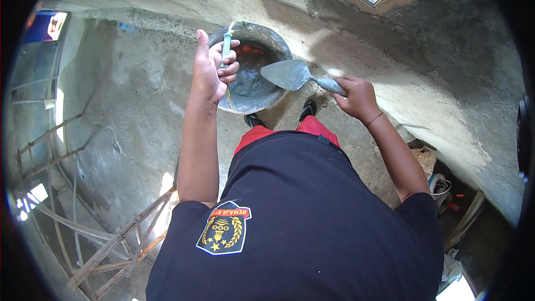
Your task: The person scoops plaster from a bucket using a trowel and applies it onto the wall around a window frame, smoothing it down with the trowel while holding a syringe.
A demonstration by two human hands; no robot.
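The left hand [210, 72], thumb raised, curled its fingers round a pale-blue stick [227, 43], while the right hand [358, 97] closed its fingers round a brick trowel [288, 74].

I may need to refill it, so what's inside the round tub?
Wet-looking grey material lies in the tub, with a reddish patch toward the far side. The trowel and left hand's grip hide parts; the bottom beneath the material is covered.

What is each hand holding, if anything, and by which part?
The right hand grips a trowel by its handle. The left hand holds a slim pale-blue stick by its lower part, the upper end sticking out.
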